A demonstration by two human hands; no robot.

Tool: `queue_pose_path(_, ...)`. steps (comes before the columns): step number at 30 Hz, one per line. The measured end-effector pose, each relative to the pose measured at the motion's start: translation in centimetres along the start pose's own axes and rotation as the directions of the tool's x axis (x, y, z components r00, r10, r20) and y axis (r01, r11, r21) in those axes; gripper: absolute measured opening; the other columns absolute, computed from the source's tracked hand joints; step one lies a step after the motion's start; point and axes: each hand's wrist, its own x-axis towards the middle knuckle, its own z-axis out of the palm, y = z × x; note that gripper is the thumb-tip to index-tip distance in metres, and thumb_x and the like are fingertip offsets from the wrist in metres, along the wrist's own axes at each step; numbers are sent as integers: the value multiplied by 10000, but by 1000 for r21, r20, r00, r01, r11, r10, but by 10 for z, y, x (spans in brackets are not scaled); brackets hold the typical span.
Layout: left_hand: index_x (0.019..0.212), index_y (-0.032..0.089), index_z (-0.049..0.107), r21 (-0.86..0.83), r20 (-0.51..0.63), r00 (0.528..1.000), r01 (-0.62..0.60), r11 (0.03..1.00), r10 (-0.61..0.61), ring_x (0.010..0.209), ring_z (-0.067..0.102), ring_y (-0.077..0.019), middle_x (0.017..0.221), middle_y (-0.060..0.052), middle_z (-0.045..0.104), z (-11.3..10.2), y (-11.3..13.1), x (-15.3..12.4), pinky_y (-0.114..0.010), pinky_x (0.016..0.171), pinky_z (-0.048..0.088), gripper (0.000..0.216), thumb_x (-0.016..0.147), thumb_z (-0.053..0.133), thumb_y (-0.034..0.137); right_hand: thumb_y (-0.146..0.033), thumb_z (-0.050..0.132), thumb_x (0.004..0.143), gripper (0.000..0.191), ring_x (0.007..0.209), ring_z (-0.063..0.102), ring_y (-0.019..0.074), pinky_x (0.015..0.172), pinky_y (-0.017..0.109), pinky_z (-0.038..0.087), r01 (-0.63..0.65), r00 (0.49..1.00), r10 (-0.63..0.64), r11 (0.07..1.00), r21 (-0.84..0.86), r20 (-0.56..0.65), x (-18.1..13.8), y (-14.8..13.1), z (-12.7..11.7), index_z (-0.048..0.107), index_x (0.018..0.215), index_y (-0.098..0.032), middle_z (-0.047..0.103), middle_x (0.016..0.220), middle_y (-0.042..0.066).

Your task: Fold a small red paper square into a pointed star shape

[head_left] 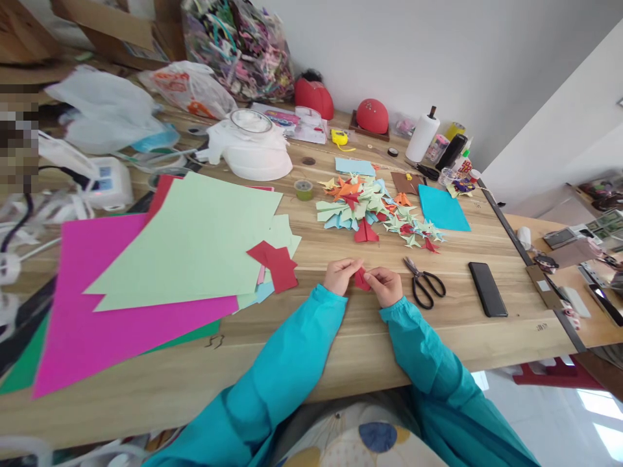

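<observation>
The person's left hand (341,277) and right hand (387,287) pinch 1 small red paper (361,279) over the surface (360,350), its folding seemingly unfinished; beyond lie many folded shapes (353,198), while leftward red pieces (286,269) lie unfolded.

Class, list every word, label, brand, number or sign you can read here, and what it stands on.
"53", apparently: dark handwriting on the light-brown wooden tabletop, front left.
Too blurred or small to read:
second dark marking, tabletop's front right;
orange print on the crumpled white plastic bag;
print on the flat purple-and-white packet.
No brand is legible.
</observation>
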Motion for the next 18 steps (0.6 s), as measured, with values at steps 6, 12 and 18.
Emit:
queue_pose_path(6,548,137,628,14,40,998,-42,999,41,565,512,-112,558,3,574,1,4,-1,-239,571,411,288,657,618,403,-309,578,715,152,570,560,132,560,257,439,165,983,-178,960,-226,-40,-3,-1,-2,646,695,-174,647,643,34)
queue_pose_path(12,601,144,657,39,28,996,-86,996,85,656,542,-131,652,-11,627,1,11,-3,-249,646,427,219,642,643,359,-317,565,732,163,561,523,114,546,243,418,134,984,-150,979,-151,-98,0,3,-6,626,729,-166,614,644,18)
queue_pose_path(18,628,131,650,162,134,989,-79,984,57,533,511,-108,583,-8,604,3,9,-5,-232,525,409,200,607,673,329,-333,597,698,175,563,474,100,539,230,387,108,985,-109,994,-12,-133,9,2,-16,581,636,-171,532,602,-12)
